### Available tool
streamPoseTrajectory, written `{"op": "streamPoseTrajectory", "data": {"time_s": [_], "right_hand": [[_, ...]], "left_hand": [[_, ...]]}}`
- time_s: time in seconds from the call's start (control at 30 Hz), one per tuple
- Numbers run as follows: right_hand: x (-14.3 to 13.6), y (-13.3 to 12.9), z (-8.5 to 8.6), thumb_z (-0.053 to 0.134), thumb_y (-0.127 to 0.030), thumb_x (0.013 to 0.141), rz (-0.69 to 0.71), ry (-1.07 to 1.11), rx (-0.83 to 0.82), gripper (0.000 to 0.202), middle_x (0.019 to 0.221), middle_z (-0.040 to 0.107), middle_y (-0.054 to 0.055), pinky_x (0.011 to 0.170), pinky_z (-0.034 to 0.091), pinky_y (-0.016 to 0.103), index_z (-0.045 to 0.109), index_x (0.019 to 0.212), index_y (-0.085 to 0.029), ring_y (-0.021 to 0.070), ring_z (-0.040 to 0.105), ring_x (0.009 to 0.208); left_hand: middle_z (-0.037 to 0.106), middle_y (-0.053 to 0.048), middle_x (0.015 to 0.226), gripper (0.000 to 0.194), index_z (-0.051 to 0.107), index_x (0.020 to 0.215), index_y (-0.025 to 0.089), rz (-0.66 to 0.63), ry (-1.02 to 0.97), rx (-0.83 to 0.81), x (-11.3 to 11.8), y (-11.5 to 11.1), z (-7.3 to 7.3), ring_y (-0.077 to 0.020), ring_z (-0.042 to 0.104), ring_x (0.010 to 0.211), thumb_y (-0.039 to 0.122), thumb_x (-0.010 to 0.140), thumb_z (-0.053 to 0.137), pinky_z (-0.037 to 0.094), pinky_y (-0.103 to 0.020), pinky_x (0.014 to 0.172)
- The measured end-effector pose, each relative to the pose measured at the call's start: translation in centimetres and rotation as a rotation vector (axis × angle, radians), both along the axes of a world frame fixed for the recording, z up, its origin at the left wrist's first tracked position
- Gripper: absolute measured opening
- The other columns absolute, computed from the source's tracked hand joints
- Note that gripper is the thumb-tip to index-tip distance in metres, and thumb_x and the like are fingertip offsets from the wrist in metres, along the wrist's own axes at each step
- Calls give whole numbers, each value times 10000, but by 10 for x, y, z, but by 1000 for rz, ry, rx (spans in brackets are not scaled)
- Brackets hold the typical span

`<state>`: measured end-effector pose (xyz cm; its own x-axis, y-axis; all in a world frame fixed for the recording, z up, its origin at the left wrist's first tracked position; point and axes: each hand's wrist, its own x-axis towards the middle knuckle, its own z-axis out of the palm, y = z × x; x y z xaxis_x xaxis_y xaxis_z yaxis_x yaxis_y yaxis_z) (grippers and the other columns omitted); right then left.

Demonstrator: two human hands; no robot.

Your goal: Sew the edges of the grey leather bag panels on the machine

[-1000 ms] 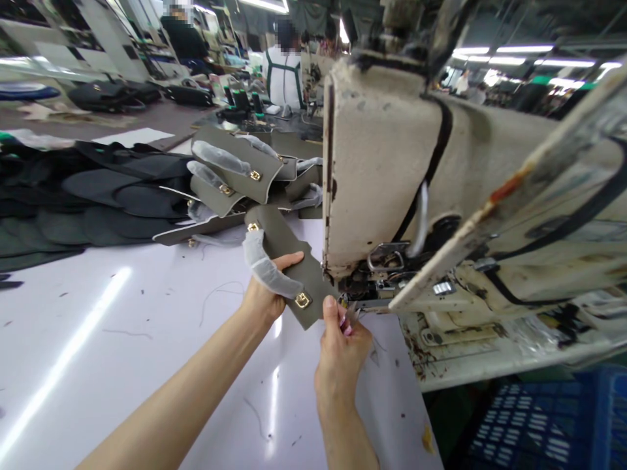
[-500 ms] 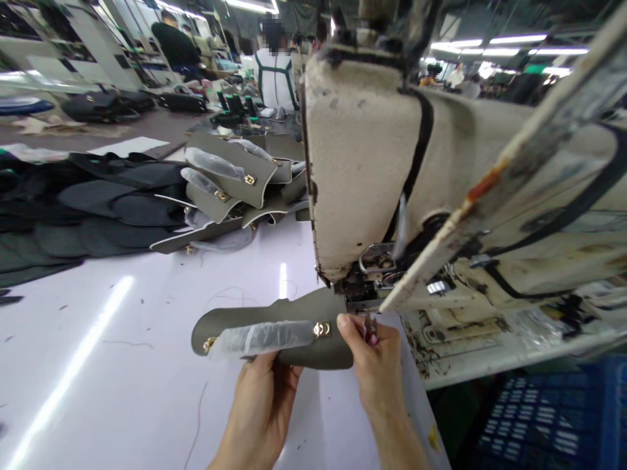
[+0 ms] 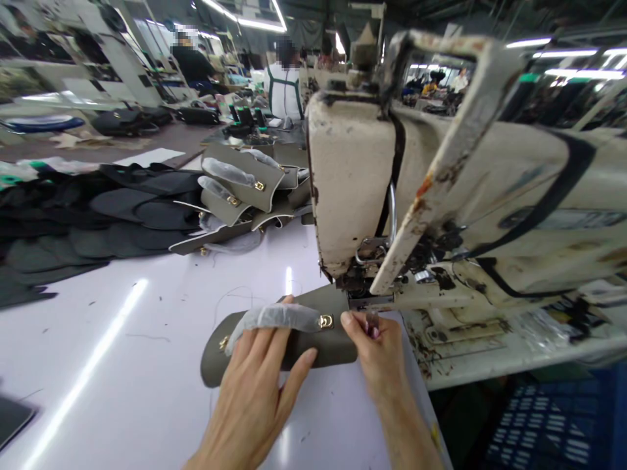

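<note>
A grey-green bag panel [image 3: 318, 349] lies on the white table, its right end at the sewing machine's needle area. A handle wrapped in clear plastic [image 3: 289, 317] arches over it, held by gold fittings [image 3: 326, 321]. My left hand [image 3: 259, 372] lies on the panel, fingers stretched out and passing under the handle, thumb spread away. At the panel's right edge my right hand [image 3: 375, 346] is closed, thumb against the edge. A small metal-and-pink tool [image 3: 372, 324] sticks up from its curled fingers; its kind is unclear.
The sewing machine [image 3: 347, 183] stands just beyond the panel, with a rusty bar [image 3: 421, 189] slanting in front. Stacked dark pieces [image 3: 137, 209] and more handled panels [image 3: 249, 173] lie at back left. A blue crate [image 3: 543, 418] sits below right.
My left hand has moved from beneath the panel's near edge to on top of it, fingers under the handle. The panel now lies flatter. My right hand stays at its right end.
</note>
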<state>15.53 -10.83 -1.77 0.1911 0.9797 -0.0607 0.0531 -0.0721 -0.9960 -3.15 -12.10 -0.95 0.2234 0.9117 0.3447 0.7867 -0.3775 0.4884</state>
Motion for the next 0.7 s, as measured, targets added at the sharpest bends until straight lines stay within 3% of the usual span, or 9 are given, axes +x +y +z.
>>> {"op": "streamPoseTrajectory", "data": {"time_s": [0.1, 0.3, 0.7], "right_hand": [[0, 0, -1, 597, -402, 886, -11, 41, -3, 429, 626, 257, -45, 563, 212, 257, 378, 579, -198, 107, 249, 621], [5, -3, -8, 623, -434, 890, 3, 44, -40, 411, 609, 275, -53, 529, 208, 242, 470, 611, -173, 91, 244, 588], [2, 4, -7, 705, -411, 833, -18, 260, -36, 449, 534, 170, -91, 450, 95, 236, 440, 556, -178, 50, 112, 494]], "left_hand": [[366, -89, 1569, 685, 287, 1528, 234, -120, 133, 56, 14, 24, 1, -289, 307, 1454, 406, 923, 557, 295, -470, 1183], [537, -81, 1438, 489, 465, 1405, 205, -208, 256, 186, 23, 41, 11, -242, 463, 1349, 423, 968, 500, 403, -418, 1112], [606, -83, 1339, 439, 501, 1344, 186, -237, 287, 228, 26, 48, 21, -239, 505, 1307, 402, 963, 525, 420, -424, 1103]]}}
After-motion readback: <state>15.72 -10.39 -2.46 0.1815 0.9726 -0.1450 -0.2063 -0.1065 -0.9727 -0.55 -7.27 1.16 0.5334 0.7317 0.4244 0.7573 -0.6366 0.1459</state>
